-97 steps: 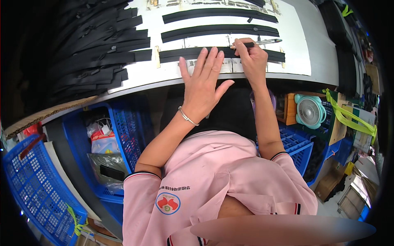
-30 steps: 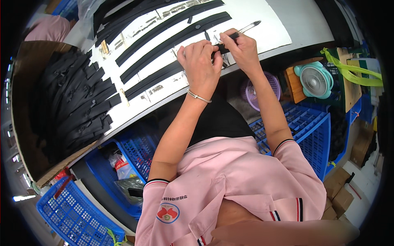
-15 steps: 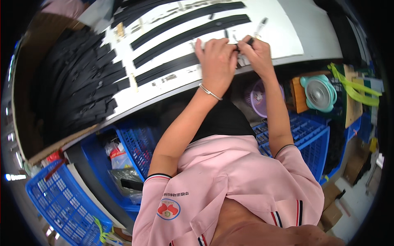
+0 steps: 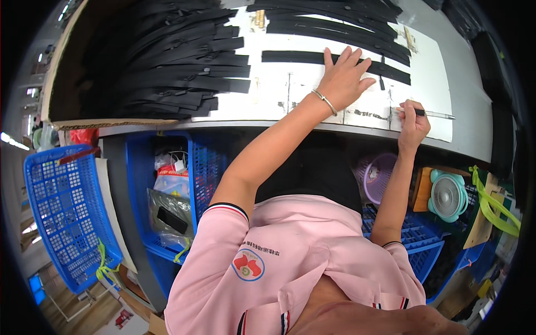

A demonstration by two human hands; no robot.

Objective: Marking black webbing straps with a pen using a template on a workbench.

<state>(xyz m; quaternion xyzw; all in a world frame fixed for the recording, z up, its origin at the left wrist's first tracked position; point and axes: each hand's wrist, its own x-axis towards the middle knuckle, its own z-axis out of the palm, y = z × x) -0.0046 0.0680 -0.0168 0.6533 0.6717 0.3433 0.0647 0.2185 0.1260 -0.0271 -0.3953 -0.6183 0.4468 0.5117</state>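
Left hand (image 4: 344,78) flat, fingers spread, pinning 1 black strip (image 4: 290,56); keep pressure steady. Right hand (image 4: 413,121), just right of strip, pinches pen (image 4: 432,114); mark with light strokes.

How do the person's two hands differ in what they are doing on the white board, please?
The left hand lies flat with fingers spread, pressing a black strip; the right hand is curled around a pen. The left hand reaches farther up the white board; the right hand sits near its front edge. Both are bare.
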